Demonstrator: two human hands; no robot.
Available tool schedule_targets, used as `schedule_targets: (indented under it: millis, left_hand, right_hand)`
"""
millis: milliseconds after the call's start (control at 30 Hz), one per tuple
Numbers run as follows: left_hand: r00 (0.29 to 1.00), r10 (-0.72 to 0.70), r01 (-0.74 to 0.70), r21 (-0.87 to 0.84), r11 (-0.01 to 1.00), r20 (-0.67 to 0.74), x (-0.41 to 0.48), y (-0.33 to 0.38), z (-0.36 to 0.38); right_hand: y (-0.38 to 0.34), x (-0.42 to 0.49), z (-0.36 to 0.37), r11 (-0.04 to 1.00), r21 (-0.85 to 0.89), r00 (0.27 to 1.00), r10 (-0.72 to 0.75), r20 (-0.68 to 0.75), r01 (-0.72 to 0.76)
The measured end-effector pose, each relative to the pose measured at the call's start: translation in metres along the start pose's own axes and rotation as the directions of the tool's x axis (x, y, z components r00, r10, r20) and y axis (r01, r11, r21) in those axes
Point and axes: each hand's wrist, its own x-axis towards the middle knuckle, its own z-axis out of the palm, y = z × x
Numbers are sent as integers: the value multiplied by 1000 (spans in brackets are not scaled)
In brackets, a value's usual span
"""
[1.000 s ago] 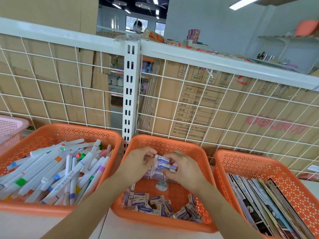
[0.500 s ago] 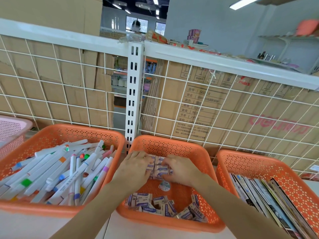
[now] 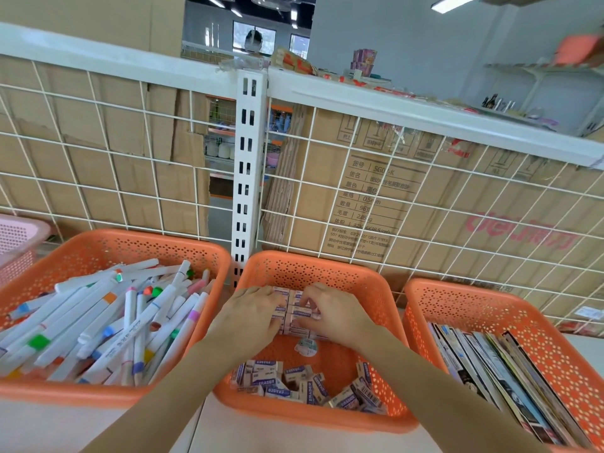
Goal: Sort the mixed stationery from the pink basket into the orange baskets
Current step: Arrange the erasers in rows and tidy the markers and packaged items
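Note:
Both hands are inside the middle orange basket. A neat block of boxed erasers lies at its far end. My left hand rests flat against the block's left side, fingers stretched over its top. My right hand holds the right side with bent fingers, tips on the top erasers. Loose erasers lie jumbled at the near end of the basket, with a small round sticker on its floor. The pink basket shows at the far left edge, its contents hidden.
The left orange basket is heaped with white markers. The right orange basket holds upright booklets. A white wire grid with a slotted post stands just behind the baskets, backed by cardboard boxes.
Both hands came down from holding erasers above the basket and now sit low on the stacked block at the far end. The view has shifted slightly to the left.

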Motion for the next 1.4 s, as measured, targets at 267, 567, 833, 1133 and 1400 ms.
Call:
schedule_targets:
  millis: [267, 567, 833, 1133, 1400]
  left_hand:
    - [998, -28, 33, -88, 996, 50, 0, 2, -5]
    - [925, 81, -90, 7, 996, 372, 5, 3, -9]
    - [704, 27, -75, 36, 997, 710, 17, 13, -8]
    - [754, 42, 106, -184, 977, 656, 20, 5, -1]
    - [889, 31, 295, -624, 723, 456, 25, 0, -7]
  right_hand:
    - [-8, -22, 7, 967, 245, 893, -165, 419, 64]
    - [-7, -21, 13, 954, 288, 864, -74, 498, -84]
    - [3, -22, 12, 909, 387, 926, -2, 378, -157]
    - [6, -24, 5, 868, 468, 945, 5, 328, -167]
    - [6, -25, -4, 642, 730, 969, 92, 231, -235]
